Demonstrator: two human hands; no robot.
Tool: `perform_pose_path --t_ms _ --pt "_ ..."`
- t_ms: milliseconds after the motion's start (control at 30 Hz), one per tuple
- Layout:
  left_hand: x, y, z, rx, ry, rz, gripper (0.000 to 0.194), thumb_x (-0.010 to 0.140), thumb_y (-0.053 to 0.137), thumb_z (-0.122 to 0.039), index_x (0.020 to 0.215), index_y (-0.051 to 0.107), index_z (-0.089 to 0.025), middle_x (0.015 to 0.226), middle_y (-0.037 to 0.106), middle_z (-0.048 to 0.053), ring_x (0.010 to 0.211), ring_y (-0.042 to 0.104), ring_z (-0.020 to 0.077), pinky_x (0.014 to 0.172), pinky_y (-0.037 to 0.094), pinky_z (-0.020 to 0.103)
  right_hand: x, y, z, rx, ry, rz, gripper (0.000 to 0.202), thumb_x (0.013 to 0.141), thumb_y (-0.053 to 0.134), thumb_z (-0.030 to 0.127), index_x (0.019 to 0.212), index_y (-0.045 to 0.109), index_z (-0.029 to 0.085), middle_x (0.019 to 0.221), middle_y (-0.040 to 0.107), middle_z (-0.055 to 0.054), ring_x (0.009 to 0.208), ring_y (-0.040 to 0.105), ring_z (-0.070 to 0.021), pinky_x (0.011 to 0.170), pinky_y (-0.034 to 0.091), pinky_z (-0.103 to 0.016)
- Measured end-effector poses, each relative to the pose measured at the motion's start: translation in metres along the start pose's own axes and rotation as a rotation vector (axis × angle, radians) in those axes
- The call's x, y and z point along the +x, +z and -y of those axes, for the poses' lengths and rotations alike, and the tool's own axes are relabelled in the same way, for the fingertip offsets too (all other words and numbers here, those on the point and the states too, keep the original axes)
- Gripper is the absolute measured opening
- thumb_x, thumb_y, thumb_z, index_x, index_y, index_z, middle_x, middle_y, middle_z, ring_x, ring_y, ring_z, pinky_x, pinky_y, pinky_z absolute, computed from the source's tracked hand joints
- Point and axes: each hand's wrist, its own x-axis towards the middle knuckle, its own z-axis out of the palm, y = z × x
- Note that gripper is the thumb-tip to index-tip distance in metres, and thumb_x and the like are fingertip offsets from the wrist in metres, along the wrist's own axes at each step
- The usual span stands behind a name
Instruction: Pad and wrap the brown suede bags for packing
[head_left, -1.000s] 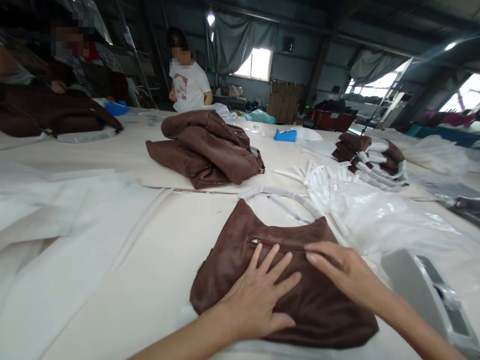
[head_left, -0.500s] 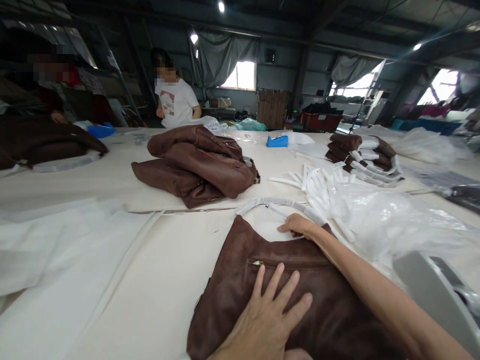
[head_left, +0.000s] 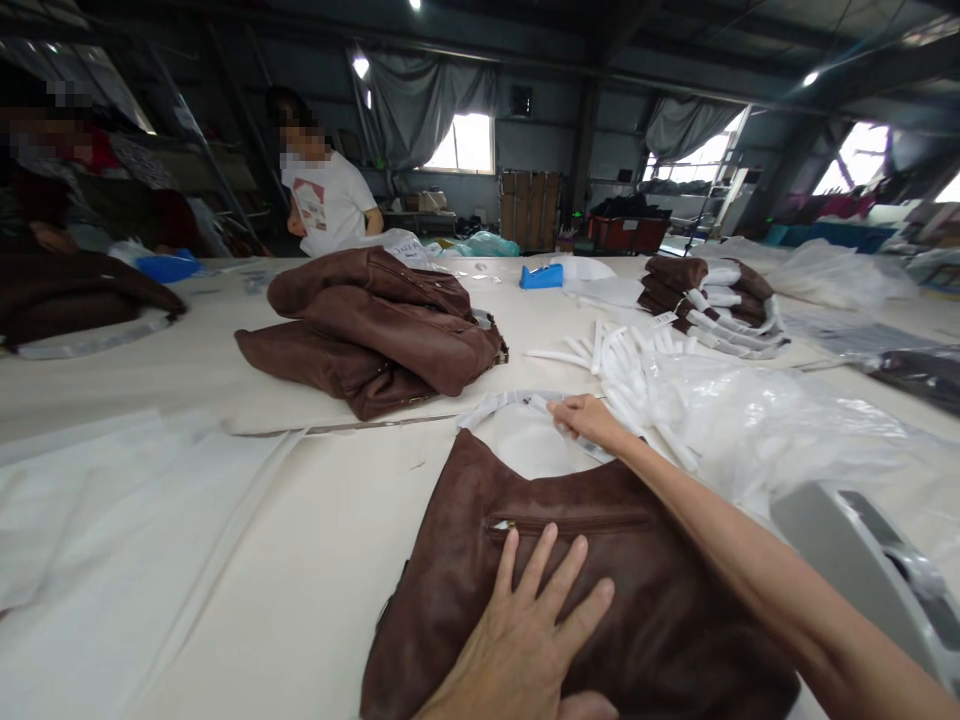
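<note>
A brown leather handbag (head_left: 480, 600) lies flat on the table before me, its zipped pocket facing up. Fingers spread, my left hand (head_left: 532, 610) rests flat on the bag just below the zipper (head_left: 570, 523). The bag's strap (head_left: 491, 405), wrapped in white material, arches away from me above the bag's top edge. My right hand (head_left: 585, 418) is closed on the strap near the top of its arch, with the forearm crossing the bag's right side. The fingers hide part of the strap.
More brown bags (head_left: 375, 325) are piled beyond. White foam tubes (head_left: 622, 360) and clear plastic bags (head_left: 780, 430) lie to the right, near a blue tape dispenser (head_left: 541, 276). White sheets (head_left: 97, 530) cover the left. A grey device (head_left: 855, 570) stands at right. A person (head_left: 326, 195) stands across the table.
My right hand has moved up from inside the strap's loop to the strap and closed on it. My left hand stays flat on the bag. The view has shifted slightly right.
</note>
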Motion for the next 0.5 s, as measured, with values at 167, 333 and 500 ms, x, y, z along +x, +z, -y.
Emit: perform_pose_path --t_ms 167,333,500 --pt "0.0 -0.004 0.0 -0.049 -0.004 0.026 0.105 0.076 0.072 -0.061 0.156 0.008 -0.035 0.163 0.013 0.01 0.148 0.012 0.0453 0.108 0.015 0.08 -0.005 -0.013 -0.013 -0.222 0.013 -0.034 0.02 0.074 0.061 0.014 0.092 0.069 0.016 0.103 0.069 -0.012 0.095 0.063 -0.024 0.082 0.044 -0.03" --pt "-0.002 -0.007 -0.002 -0.062 -0.027 0.002 0.104 0.076 0.073 -0.06 0.155 0.01 -0.035 0.164 0.012 0.008 0.149 0.01 0.0432 0.111 0.011 0.077 -0.018 -0.015 -0.028 -0.31 -0.001 -0.065 0.018 0.083 0.051 0.01 0.091 0.067 0.014 0.098 0.067 -0.012 0.095 0.062 -0.0242 0.085 0.043 -0.031" --pt "-0.001 -0.013 -0.005 -0.069 -0.045 0.004 0.104 0.076 0.074 -0.059 0.155 0.012 -0.035 0.164 0.012 0.008 0.149 0.008 0.0409 0.114 0.008 0.074 -0.042 -0.023 -0.029 -0.262 -0.143 -0.051 0.024 0.093 0.043 0.022 0.101 0.064 0.016 0.104 0.066 -0.008 0.099 0.06 -0.0216 0.088 0.044 -0.029"
